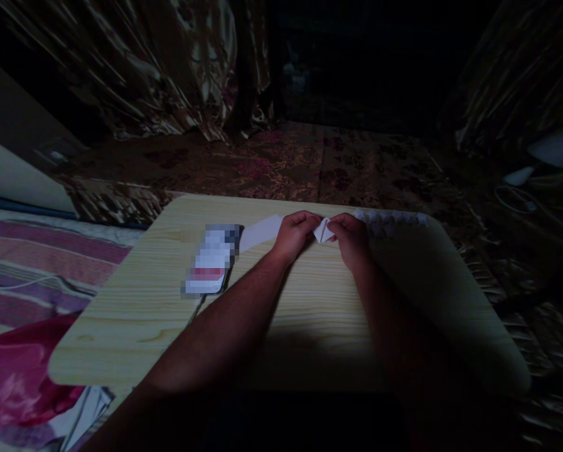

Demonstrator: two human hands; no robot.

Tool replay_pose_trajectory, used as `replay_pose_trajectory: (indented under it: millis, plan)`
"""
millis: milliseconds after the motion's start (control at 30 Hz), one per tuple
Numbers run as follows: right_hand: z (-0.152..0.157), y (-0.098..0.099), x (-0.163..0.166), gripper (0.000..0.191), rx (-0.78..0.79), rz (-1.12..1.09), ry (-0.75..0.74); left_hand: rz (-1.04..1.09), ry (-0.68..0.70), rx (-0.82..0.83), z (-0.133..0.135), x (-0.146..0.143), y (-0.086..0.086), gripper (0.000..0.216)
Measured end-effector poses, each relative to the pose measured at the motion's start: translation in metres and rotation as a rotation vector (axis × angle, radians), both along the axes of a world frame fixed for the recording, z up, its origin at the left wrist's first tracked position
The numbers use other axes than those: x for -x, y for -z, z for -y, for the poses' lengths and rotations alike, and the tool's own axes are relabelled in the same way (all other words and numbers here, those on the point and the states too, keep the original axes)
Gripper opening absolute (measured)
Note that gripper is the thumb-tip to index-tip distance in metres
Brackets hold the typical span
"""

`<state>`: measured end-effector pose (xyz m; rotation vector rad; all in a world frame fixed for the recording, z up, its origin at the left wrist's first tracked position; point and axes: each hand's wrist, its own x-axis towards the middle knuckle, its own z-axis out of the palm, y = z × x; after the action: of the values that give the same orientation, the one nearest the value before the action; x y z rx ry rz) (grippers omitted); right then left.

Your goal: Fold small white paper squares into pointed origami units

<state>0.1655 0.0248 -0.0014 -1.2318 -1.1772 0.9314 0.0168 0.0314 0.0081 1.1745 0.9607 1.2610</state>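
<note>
Between my two hands, above the far half of a pale wooden table [319, 301], is a small piece of folded white paper [322, 231] with a pointed lower end and a crease down its middle. My left hand [296, 233] pinches its left edge. On the other edge, the thumb and fingers of my right hand [351, 233] are closed. Flat white paper [261, 233] lies just left of my left hand. Beyond my right hand sit several small folded white paper pieces [398, 218] in rows, partly hidden by that hand and dim.
A phone [210, 260] with a blurred screen and a cable lies on the table's left side. Left of the table are striped bedding [50, 257] and a shiny pink cloth [27, 370]. Patterned curtains [182, 56] hang behind. A pale lamp-like object [557, 147] stands at right.
</note>
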Motion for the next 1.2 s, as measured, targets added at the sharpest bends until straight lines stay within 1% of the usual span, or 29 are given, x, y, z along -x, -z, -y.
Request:
replay_pose_trajectory:
  millis: [200,367,633,800,900,1067,1200]
  plan:
    - [0.002,-0.002,0.001,0.015,-0.002,0.047,0.0,-0.019,0.01,-0.022,-0.001,0.0,0.003,0.023]
    - [0.004,-0.006,0.001,0.015,0.014,0.045,0.006,0.019,0.039,-0.035,-0.002,0.0,0.007,0.021]
    - [-0.001,0.003,0.0,0.015,-0.021,0.04,0.012,-0.081,0.029,-0.041,-0.001,-0.001,0.008,0.024]
    - [-0.001,0.004,-0.001,0.016,-0.008,0.086,0.001,-0.066,0.033,-0.004,0.0,-0.001,0.006,0.024]
    - [-0.001,0.004,-0.001,0.014,-0.005,0.078,0.004,-0.059,0.04,0.002,0.0,-0.001,0.005,0.023]
    - [0.001,0.001,0.001,0.016,0.005,0.09,0.004,-0.088,0.004,-0.035,-0.001,-0.002,0.008,0.023]
    - [0.003,-0.003,0.002,0.017,0.01,0.178,-0.01,-0.092,-0.038,-0.094,-0.001,-0.003,0.008,0.02]
